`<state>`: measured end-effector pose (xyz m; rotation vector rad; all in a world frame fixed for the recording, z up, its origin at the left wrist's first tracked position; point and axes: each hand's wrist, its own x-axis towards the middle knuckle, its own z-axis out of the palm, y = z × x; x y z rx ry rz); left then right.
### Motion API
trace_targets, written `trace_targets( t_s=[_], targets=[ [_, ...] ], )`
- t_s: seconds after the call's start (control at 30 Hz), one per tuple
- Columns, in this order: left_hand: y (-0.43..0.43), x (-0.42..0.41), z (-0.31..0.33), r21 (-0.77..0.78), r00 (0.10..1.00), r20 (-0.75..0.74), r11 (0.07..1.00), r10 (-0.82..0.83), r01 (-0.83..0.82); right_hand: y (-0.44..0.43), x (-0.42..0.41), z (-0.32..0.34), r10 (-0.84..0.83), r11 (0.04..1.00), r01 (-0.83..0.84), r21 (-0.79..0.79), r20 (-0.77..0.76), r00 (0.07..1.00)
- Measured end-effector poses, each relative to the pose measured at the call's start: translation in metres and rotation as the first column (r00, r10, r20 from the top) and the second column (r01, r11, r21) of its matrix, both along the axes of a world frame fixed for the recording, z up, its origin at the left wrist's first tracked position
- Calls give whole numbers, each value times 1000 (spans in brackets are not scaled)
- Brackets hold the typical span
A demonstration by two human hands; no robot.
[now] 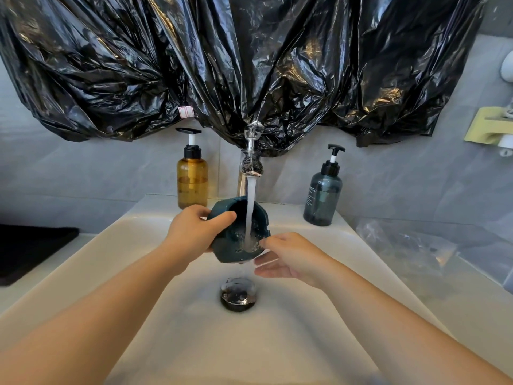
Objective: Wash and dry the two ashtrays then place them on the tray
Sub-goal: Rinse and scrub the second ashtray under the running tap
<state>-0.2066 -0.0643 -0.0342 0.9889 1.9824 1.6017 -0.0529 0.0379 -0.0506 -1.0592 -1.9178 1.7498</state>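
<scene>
A dark teal ashtray (231,245) is tilted under the running stream from the chrome faucet (249,159), and water splashes in its bowl. My left hand (191,232) grips its left rim, thumb curled over the edge. My right hand (286,258) is at its lower right edge, thumb touching the rim and fingers loosely spread beneath. Both are above the white sink (194,329). Only one ashtray is in view, and no tray shows.
A drain stopper (238,294) sits in the basin below. An amber pump bottle (192,177) stands left of the faucet, a dark blue-grey one (322,197) right. Black plastic sheeting (249,65) covers the wall above. A black mat (27,251) lies left, clear plastic (410,251) right.
</scene>
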Motion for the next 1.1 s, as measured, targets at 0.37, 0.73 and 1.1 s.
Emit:
trace_targets(
  t_s=[0.37,0.73,1.1],
  targets=[
    [-4,7,2,-3,988,-132,997,-75,76,-4,-3,-3,-39,966,42,256,-14,999],
    [-5,2,2,14,980,-199,1000,-9,12,-2,1,4,-16,998,15,62,12,1000],
    [-4,-2,3,-91,994,-15,990,-110,108,-6,-6,-2,-57,991,70,113,-116,992]
  ],
)
